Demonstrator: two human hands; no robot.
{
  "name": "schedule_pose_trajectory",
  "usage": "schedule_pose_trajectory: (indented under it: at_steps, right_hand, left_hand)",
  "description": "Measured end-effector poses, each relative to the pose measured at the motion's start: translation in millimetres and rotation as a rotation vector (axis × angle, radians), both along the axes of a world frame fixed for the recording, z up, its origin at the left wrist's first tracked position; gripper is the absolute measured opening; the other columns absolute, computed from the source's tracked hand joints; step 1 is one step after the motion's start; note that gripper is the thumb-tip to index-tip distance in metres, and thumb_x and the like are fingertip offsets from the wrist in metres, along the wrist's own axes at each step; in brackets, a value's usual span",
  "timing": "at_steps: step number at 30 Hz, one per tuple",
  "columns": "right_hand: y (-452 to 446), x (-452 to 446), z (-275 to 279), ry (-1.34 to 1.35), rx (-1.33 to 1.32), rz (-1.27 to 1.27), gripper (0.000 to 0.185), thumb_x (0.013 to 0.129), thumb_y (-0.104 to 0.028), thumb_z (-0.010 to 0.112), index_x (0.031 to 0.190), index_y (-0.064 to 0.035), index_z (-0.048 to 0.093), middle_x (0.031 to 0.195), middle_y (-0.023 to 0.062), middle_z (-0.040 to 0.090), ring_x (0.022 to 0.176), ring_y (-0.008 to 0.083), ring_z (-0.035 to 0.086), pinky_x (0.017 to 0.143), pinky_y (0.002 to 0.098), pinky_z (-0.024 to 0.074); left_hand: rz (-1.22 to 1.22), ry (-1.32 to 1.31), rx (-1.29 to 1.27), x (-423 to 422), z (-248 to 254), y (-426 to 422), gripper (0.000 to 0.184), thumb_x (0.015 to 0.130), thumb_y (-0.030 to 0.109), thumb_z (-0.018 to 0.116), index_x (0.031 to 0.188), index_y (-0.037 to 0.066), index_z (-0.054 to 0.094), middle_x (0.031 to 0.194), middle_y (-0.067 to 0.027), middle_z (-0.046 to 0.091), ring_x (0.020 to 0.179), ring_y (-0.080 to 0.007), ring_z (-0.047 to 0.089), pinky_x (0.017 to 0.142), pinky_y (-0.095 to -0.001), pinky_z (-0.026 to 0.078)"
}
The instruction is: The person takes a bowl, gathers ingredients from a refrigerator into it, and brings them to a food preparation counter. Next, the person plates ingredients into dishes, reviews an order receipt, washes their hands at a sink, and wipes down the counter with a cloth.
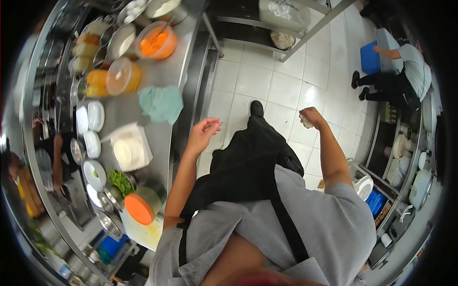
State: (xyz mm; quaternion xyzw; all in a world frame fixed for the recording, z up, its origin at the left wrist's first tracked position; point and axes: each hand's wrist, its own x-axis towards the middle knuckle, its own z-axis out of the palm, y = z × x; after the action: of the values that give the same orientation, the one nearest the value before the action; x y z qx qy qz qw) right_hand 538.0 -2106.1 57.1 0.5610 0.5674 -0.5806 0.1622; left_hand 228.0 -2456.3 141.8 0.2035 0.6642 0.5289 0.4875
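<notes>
Head view is looking down on a person in a black apron (243,171), with a black shoe (256,108) showing at twelve o'clock over the white tiled floor (248,78). At two o'clock from the apron, the right hand (312,116) is closing around a small whitish bundle (305,122), too blurred to identify, and is holding it over the floor. At eleven o'clock, the left hand (204,135) is hanging half open beside the bench (119,108), fingers loosely curling and gripping nothing visible. From that hand, a green cloth (161,103) is lying at ten o'clock on the bench, a white container (144,151) is sitting near nine, and an orange-lidded jar (139,209) is occupying seven to eight. At two o'clock from the bundle, another person (414,71) is reaching toward a blue bin (370,58).
</notes>
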Motion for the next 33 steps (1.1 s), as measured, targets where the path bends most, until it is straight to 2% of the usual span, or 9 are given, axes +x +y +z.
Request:
schedule_pose_trajectory:
  at_steps: [1, 5, 7, 9, 10, 12, 15, 20, 33]
  right_hand:
    - [12.7, 5.8, -7.0, -0.025, -0.005, 0.001, 0.023, 0.087, -0.022, 0.056, 0.078, -0.001, 0.059, 0.064, 0.0099, 0.06, 0.048, 0.0196, 0.057, 0.039, 0.0335, 0.0463]
    - [54.5, 60.0, -64.4, -0.043, -0.048, -0.088, 0.024, 0.086, -0.022, 0.057, 0.075, -0.001, 0.059, 0.062, 0.0097, 0.059, 0.048, 0.0195, 0.057, 0.04, 0.033, 0.0445]
    - [62.5, 90.0, -80.3, -0.071, -0.02, -0.08, 0.024, 0.086, -0.021, 0.056, 0.073, -0.0011, 0.059, 0.061, 0.0088, 0.059, 0.048, 0.0186, 0.057, 0.043, 0.0321, 0.0445]
    - [72.8, 129.1, -96.0, -0.099, 0.034, 0.05, 0.024, 0.086, -0.019, 0.056, 0.07, -0.0008, 0.059, 0.06, 0.0087, 0.058, 0.049, 0.0184, 0.057, 0.044, 0.032, 0.0445]
    - [71.5, 147.7, -109.7, -0.098, 0.089, 0.19, 0.025, 0.086, -0.018, 0.056, 0.069, -0.0006, 0.059, 0.06, 0.0087, 0.058, 0.049, 0.0185, 0.057, 0.043, 0.0321, 0.0442]
    - [69.6, 156.9, -86.2, -0.154, -0.03, 0.064, 0.024, 0.085, -0.017, 0.056, 0.069, 0.0007, 0.06, 0.059, 0.0087, 0.058, 0.049, 0.0188, 0.058, 0.043, 0.0322, 0.0447]
    - [69.3, 173.0, -70.8, -0.233, -0.078, -0.007, 0.026, 0.084, -0.016, 0.056, 0.068, 0.0031, 0.06, 0.059, 0.0103, 0.058, 0.049, 0.0199, 0.059, 0.045, 0.0327, 0.0458]
    - [86.6, 164.5, -43.8, -0.343, -0.058, 0.038, 0.025, 0.083, -0.016, 0.057, 0.069, 0.0043, 0.061, 0.057, 0.0105, 0.057, 0.048, 0.0202, 0.059, 0.045, 0.033, 0.0462]
    - [135.9, 61.2, -21.9, -0.179, -0.006, 0.124, 0.023, 0.086, -0.014, 0.057, 0.071, 0.0033, 0.06, 0.061, 0.0095, 0.058, 0.05, 0.0193, 0.059, 0.046, 0.0319, 0.0463]
  left_hand:
    - [0.116, -0.252, -0.073, -9.3, -20.9, 26.6, 0.029, 0.095, 0.024, 0.055, 0.116, 0.004, 0.057, 0.102, -0.01, 0.066, 0.087, -0.0172, 0.064, 0.075, -0.0283, 0.05]
    - [0.288, -0.095, -0.363, -78.9, -131.2, 81.0, 0.041, 0.096, 0.039, 0.052, 0.115, 0.003, 0.055, 0.094, -0.0104, 0.066, 0.072, -0.0194, 0.064, 0.067, -0.0322, 0.051]
    - [0.516, -0.279, -0.432, -120.8, -161.7, 90.8, 0.062, 0.093, 0.057, 0.045, 0.124, 0.002, 0.047, 0.107, -0.0147, 0.062, 0.082, -0.0226, 0.064, 0.07, -0.0327, 0.052]
    - [0.903, -0.338, -0.47, -152.2, -172.8, 112.1, 0.057, 0.093, 0.052, 0.048, 0.122, 0.003, 0.044, 0.104, -0.014, 0.061, 0.083, -0.0235, 0.062, 0.069, -0.0351, 0.052]
    - [0.911, -0.334, -0.496, -163.1, -177.9, 120.4, 0.057, 0.093, 0.052, 0.048, 0.122, 0.003, 0.044, 0.104, -0.014, 0.061, 0.083, -0.0235, 0.062, 0.069, -0.0351, 0.052]
    - [1.383, -0.386, -0.296, -185.9, -185.6, 134.1, 0.052, 0.094, 0.042, 0.046, 0.126, 0.001, 0.039, 0.105, -0.0136, 0.059, 0.088, -0.026, 0.062, 0.071, -0.0323, 0.053]
    - [1.569, -0.595, -0.151, -225.7, -224.8, 123.7, 0.039, 0.093, 0.028, 0.04, 0.124, 0.003, 0.042, 0.108, -0.0095, 0.058, 0.092, -0.0233, 0.061, 0.07, -0.0319, 0.053]
    - [1.75, -0.696, 0.09, -231.3, -241.1, 119.7, 0.041, 0.094, 0.029, 0.04, 0.126, 0.004, 0.043, 0.115, -0.0108, 0.056, 0.101, -0.0245, 0.057, 0.079, -0.037, 0.047]
    - [1.989, -0.747, 0.538, -194.2, -211.8, 71.5, 0.048, 0.095, 0.034, 0.04, 0.132, 0.005, 0.048, 0.133, -0.0143, 0.051, 0.124, -0.0277, 0.046, 0.103, -0.0503, 0.033]
